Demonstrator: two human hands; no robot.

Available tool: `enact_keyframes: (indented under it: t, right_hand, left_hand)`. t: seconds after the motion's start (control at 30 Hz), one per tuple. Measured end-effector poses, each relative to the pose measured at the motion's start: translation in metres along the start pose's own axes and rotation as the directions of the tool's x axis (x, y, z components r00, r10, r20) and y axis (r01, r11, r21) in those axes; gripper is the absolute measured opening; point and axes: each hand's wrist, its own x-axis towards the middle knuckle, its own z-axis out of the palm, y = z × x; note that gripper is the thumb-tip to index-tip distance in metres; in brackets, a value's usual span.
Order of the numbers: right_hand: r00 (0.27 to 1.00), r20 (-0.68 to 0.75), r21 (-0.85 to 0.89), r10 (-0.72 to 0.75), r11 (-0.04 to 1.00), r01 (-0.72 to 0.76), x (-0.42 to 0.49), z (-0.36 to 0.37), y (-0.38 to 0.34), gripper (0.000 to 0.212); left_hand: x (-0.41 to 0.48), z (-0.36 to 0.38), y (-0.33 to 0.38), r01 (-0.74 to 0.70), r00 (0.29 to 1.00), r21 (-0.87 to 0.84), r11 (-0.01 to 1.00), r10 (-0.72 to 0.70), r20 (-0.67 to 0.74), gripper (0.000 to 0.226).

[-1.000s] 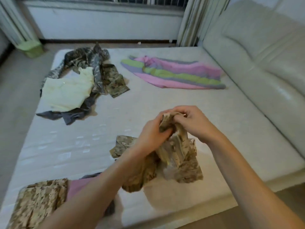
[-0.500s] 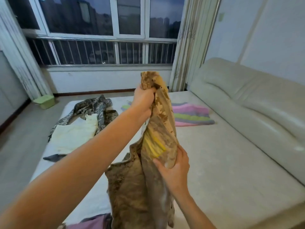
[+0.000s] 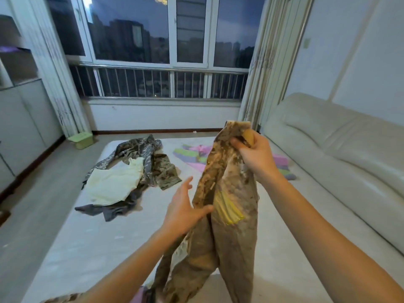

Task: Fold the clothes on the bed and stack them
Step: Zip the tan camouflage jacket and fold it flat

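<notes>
1. A small green box [image 3: 80, 139] sits on the floor at the far left corner of the bed [image 3: 87, 248].
2. On the left side of the bed is a messy pile. A pale yellow shirt [image 3: 113, 184] lies on top of a grey camo piece [image 3: 135, 149]. A dark grey cloth [image 3: 109, 212] sticks out from under the shirt, on the near side.
3. The left hand [image 3: 183, 206] is in the air near the middle. Its fingers are straight and spread out. Only the thumb touches the cloth beside it. It is not grabbing anything.
4. Just right of that hand hangs the brown camo garment [image 3: 227, 237]. It is held up above the bed and hangs down long and loose. Its bottom end runs out of the picture. A yellow patch [image 3: 227, 209] shows on its inside.
5. The right hand [image 3: 255, 156] is up high. Its fingers are curled tight around the top end of the brown camo garment.
6. Behind the garment, a pink and green striped cloth [image 3: 282, 162] lies flat on the far side of the bed.
7. A puffy cream sofa [image 3: 338, 149] runs along the right edge of the bed.
</notes>
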Motion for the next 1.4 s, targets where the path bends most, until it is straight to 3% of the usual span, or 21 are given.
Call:
enact_keyframes:
  t: [0.07, 0.13, 0.17, 0.23, 0.3, 0.4, 0.5, 0.57, 0.7, 0.8, 0.87, 0.93, 1.03, 1.13, 1.23, 1.3, 1.33, 1.37, 1.4]
  right_hand:
    - [0.993, 0.017, 0.154, 0.115, 0.981, -0.116, 0.0, -0.007, -0.003, 0.002]
    - [0.984, 0.01, 0.22, 0.176, 0.96, -0.174, -0.001, -0.019, -0.003, 0.004]
    - [0.981, -0.007, 0.208, 0.192, 0.96, -0.186, 0.0, -0.028, 0.0, 0.005]
    - [0.974, -0.057, 0.108, 0.221, 0.971, -0.214, 0.001, -0.051, 0.009, 0.008]
    - [0.973, -0.09, -0.117, 0.212, 0.968, -0.222, -0.001, -0.077, 0.024, 0.015]
    - [0.986, -0.071, -0.496, 0.152, 0.852, -0.167, -0.013, -0.105, 0.046, 0.032]
    - [0.99, -0.069, -0.639, 0.124, 0.757, -0.139, -0.03, -0.118, 0.062, 0.035]
    - [0.989, -0.04, -0.724, 0.144, 0.678, -0.127, -0.04, -0.123, 0.07, 0.022]
    - [0.967, -0.017, -0.788, 0.256, 0.591, -0.17, -0.059, -0.128, 0.09, 0.02]
    - [0.934, -0.064, -0.739, 0.35, 0.612, -0.28, -0.064, -0.123, 0.109, 0.013]
    - [0.898, -0.06, -0.595, 0.436, 0.707, -0.383, -0.062, -0.116, 0.114, 0.007]
    - [0.833, 0.027, -0.364, 0.553, 0.781, -0.507, -0.059, -0.108, 0.115, 0.009]
    - [0.732, 0.124, -0.031, 0.67, 0.74, -0.672, -0.049, -0.099, 0.116, 0.013]
    - [0.732, 0.135, 0.242, 0.668, 0.694, -0.678, -0.019, -0.087, 0.125, 0.017]
    - [0.767, 0.077, 0.216, 0.637, 0.74, -0.637, 0.024, -0.049, 0.164, 0.016]
    - [0.793, 0.047, 0.11, 0.607, 0.786, -0.608, 0.05, -0.01, 0.208, 0.008]
    - [0.788, 0.104, 0.054, 0.607, 0.787, -0.614, 0.06, 0.012, 0.231, 0.01]
    - [0.748, 0.195, -0.01, 0.634, 0.764, -0.645, 0.066, 0.032, 0.26, 0.035]
    - [0.689, 0.282, -0.071, 0.668, 0.731, -0.679, 0.064, 0.05, 0.29, 0.056]
  left_hand:
    - [-0.015, 0.024, -0.031, 0.126, 0.988, 0.045, 0.991, -0.13, 0.084, 0.071]
    - [-0.02, 0.027, -0.047, 0.138, 0.989, 0.063, 0.988, -0.141, 0.043, 0.016]
    - [-0.017, 0.02, -0.05, 0.113, 0.993, 0.095, 0.989, -0.114, 0.004, 0.005]
    - [-0.005, -0.002, -0.055, 0.076, 0.994, 0.175, 0.982, -0.062, -0.089, 0.02]
    - [0.011, -0.034, -0.049, 0.04, 0.989, 0.27, 0.962, 0.0, -0.149, 0.018]
    - [0.032, -0.075, -0.027, -0.064, 0.982, 0.331, 0.942, 0.118, -0.146, 0.023]
    - [0.04, -0.092, -0.008, -0.127, 0.976, 0.335, 0.934, 0.178, -0.126, 0.016]
    - [0.036, -0.094, -0.001, -0.182, 0.966, 0.341, 0.922, 0.232, -0.113, 0.021]
    - [0.018, -0.089, -0.007, -0.31, 0.935, 0.491, 0.814, 0.356, -0.001, 0.019]
    - [0.013, -0.076, -0.014, -0.337, 0.932, 0.603, 0.724, 0.346, 0.105, 0.022]
    - [0.015, -0.068, -0.012, -0.298, 0.949, 0.641, 0.708, 0.294, 0.117, 0.022]
    - [0.02, -0.065, -0.004, -0.24, 0.968, 0.607, 0.758, 0.237, 0.087, 0.023]
    - [0.032, -0.075, 0.009, -0.112, 0.992, 0.448, 0.887, 0.124, 0.002, 0.027]
    - [0.067, -0.087, 0.013, -0.008, 0.999, 0.233, 0.973, 0.019, -0.046, 0.024]
    - [0.131, -0.06, -0.01, 0.054, 0.997, -0.04, 0.998, -0.056, -0.049, 0.023]
    - [0.176, -0.018, -0.043, 0.112, 0.992, -0.123, 0.986, -0.118, -0.043, 0.024]
    - [0.195, 0.007, -0.067, 0.144, 0.988, -0.149, 0.978, -0.149, -0.025, 0.019]
    - [0.209, 0.033, -0.094, 0.196, 0.981, -0.162, 0.967, -0.195, 0.024, 0.02]
    - [0.216, 0.06, -0.125, 0.267, 0.962, -0.148, 0.952, -0.256, 0.094, 0.037]
